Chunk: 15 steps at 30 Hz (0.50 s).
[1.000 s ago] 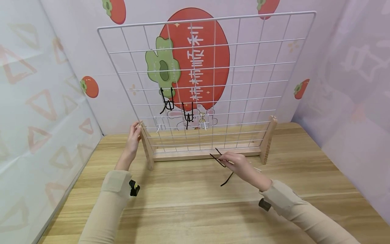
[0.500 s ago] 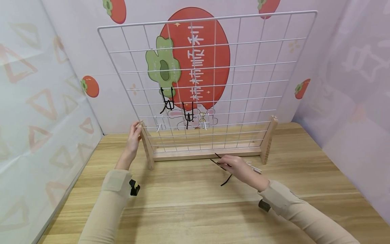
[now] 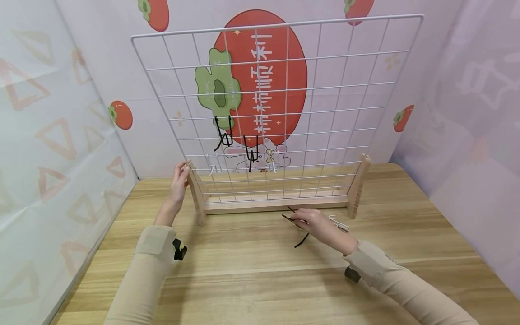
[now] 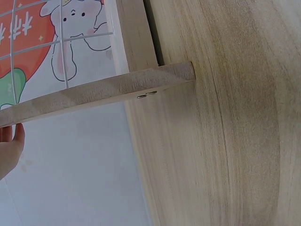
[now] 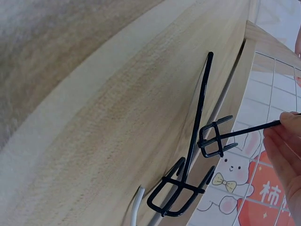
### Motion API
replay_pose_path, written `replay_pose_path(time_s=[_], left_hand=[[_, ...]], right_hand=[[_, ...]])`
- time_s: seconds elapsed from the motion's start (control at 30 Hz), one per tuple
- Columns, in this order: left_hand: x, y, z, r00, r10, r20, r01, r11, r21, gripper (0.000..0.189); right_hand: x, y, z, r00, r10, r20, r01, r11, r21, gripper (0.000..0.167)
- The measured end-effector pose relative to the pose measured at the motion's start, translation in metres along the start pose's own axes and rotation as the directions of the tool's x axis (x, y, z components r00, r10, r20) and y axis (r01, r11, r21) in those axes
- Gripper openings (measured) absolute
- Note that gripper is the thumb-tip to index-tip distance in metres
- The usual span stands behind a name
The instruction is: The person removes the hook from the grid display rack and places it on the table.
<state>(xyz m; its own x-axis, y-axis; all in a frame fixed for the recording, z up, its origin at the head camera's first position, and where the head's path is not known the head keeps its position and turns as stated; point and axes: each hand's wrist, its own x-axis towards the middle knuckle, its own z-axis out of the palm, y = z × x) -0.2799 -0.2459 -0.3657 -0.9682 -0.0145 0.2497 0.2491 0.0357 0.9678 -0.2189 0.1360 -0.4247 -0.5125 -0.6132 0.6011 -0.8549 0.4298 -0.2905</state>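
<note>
One black hook (image 5: 231,134) is occupying the right hand (image 3: 318,224), whose thumb and fingertips are pinching its long stem. Compared with a second ago, this hand is sitting slightly lower and the held hook is lying closer to the table (image 3: 243,284), while the white hook (image 3: 341,226) near the right wrist is showing more fully. The shift is leaving the held hook off the wire grid (image 3: 286,89), so it is apparently counting among the loose pieces. Its forked end is pointing toward the base bar (image 3: 252,207); whether they are touching cannot be told. A second black hook (image 5: 194,129) is lying below the hand. The left hand (image 3: 176,187) is holding the top of the left upright (image 3: 196,194), thumb and fingers bearing on the wood; the far side of that grip is not showing. Two black hooks (image 3: 224,137) and two white hooks (image 3: 214,169) are hanging on the grid's lower part.

Pale wood grain is running across the table. Behind the grid, a light backdrop (image 3: 345,113) is displaying a large red persimmon (image 3: 280,67) with white characters; at left, a white panel (image 3: 36,135) is carrying faint reddish triangles.
</note>
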Motion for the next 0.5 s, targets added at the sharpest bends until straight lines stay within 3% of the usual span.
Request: replay_pose_path(time_s=[0.5], left_hand=[[0.0001, 0.0018, 0.001, 1.0, -0.012, 0.002, 0.012, 1.0, 0.0, 0.024]], right_hand=[[-0.0005, 0.0046, 0.0037, 0.999, -0.016, 0.047, 0.018, 0.998, -0.052, 0.015]])
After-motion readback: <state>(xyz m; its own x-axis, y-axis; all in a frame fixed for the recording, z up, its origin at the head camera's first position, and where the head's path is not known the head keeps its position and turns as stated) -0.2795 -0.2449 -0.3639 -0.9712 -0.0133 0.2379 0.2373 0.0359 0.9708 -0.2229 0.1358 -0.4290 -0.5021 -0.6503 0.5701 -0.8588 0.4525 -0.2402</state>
